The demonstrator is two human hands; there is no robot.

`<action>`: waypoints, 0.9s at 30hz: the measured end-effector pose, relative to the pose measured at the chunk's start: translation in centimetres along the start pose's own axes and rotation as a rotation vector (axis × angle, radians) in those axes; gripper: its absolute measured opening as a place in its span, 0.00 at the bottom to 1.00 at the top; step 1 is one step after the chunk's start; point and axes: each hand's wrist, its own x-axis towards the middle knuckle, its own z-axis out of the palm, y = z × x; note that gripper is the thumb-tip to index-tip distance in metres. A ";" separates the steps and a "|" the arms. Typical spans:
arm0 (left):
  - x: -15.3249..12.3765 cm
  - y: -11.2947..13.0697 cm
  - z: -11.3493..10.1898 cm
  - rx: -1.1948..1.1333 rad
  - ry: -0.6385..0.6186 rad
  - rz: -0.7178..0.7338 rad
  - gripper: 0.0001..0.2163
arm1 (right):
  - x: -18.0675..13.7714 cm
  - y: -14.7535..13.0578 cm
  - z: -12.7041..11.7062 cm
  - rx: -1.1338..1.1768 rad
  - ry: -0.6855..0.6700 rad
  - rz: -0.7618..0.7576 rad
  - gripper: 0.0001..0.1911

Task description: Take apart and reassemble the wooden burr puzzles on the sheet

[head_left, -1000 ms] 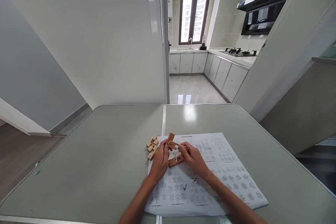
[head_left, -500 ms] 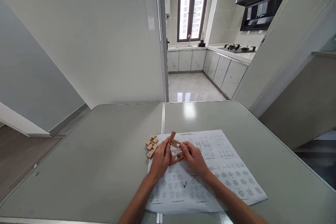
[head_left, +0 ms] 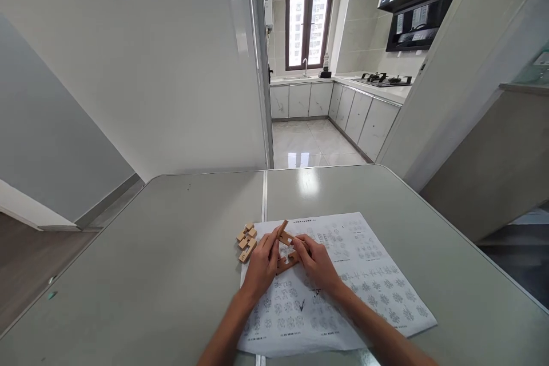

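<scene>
My left hand (head_left: 262, 263) is closed on a notched wooden puzzle piece (head_left: 283, 227), whose end sticks up past the fingertips. Between both hands runs a second notched wooden piece (head_left: 286, 238), its right end pinched by my right hand (head_left: 316, 263). Below the fingers, a darker notched wooden piece (head_left: 287, 263) lies over the printed sheet (head_left: 360, 274); whether a hand touches it I cannot tell. Just left of my left hand, several light wooden puzzle pieces (head_left: 247, 243) sit in a small cluster at the sheet's edge.
The sheet carries rows of small printed diagrams and lies on a grey-green table (head_left: 171, 274) with a metal seam (head_left: 264, 194) down its middle. Beyond the table's far edge, a kitchen holds white cabinets (head_left: 300, 100) and a gas stove (head_left: 381, 79).
The view has shifted slightly. Both hands keep their hold, and the upright wooden piece leans a little more to the right.
</scene>
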 end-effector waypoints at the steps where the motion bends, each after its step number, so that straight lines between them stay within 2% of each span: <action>1: 0.0 0.0 0.0 0.001 -0.002 0.000 0.21 | 0.0 0.0 0.0 -0.001 0.001 0.003 0.25; 27: -0.1 -0.4 0.2 0.011 -0.046 0.022 0.23 | -0.2 -0.1 -0.2 0.034 -0.003 0.006 0.23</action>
